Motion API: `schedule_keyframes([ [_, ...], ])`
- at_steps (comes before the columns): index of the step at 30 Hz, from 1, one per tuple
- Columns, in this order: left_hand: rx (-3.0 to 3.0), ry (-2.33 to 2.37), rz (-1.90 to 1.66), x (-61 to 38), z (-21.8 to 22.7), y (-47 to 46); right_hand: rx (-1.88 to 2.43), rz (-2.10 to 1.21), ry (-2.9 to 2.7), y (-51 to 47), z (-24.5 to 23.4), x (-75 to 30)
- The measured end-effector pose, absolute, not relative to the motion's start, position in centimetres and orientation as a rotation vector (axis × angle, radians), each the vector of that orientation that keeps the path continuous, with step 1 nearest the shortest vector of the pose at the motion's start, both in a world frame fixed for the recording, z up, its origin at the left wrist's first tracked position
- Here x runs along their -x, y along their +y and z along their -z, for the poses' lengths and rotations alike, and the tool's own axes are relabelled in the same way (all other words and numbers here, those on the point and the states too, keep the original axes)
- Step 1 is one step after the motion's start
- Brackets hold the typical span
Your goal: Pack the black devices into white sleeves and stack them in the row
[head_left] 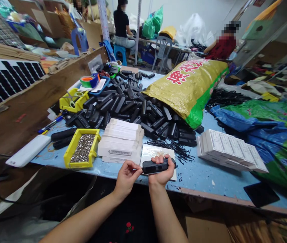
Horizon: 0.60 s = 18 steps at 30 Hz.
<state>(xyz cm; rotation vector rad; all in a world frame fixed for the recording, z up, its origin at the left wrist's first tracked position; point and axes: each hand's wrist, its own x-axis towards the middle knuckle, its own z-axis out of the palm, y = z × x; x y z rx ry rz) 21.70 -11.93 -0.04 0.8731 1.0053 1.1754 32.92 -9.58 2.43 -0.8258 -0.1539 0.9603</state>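
Observation:
My right hand (163, 169) is closed around a small black plastic casing (155, 166), holding it level over the table's front edge. My left hand (126, 174) is pinched at the casing's left end, fingertips on a thin dark piece there that is too small to name. Just behind my hands lies a white tray (148, 152) with small bits on it, and a stack of white plastic casings (121, 141). To the left stands a yellow bin of small metal parts (82, 148).
A big heap of black casings (133, 108) spills from a yellow-green sack (189, 84). Thin black strips (174, 148) lie beside it. A row of white casings (231, 148) sits right; blue-green bags (272, 131) beyond. Tape rolls (87, 81), a second yellow bin (74, 99) and a white slab (28, 151) left. Two people sit far back.

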Motion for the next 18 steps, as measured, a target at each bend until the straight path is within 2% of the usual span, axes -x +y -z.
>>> schedule_keyframes([
  [5, -1.130, 1.079, -1.046, -19.2, 0.1, -10.4, 0.967, -0.778, -0.592, -10.5, -1.5, -35.3],
  [9, -1.333, 1.192, -1.093, -17.0, -0.3, -8.8, 1.192, -0.877, -0.984, -9.6, 1.0, -37.3],
  [15, -1.472, 1.100, -0.901, -19.4, 0.5, -9.5, 1.178, -0.859, -0.342, -6.6, 3.5, -37.6],
  [18, -1.637, 1.110, -0.899, -18.5, 0.5, -9.0, 1.113, -0.839, -0.290, -6.9, 3.6, -38.2],
])
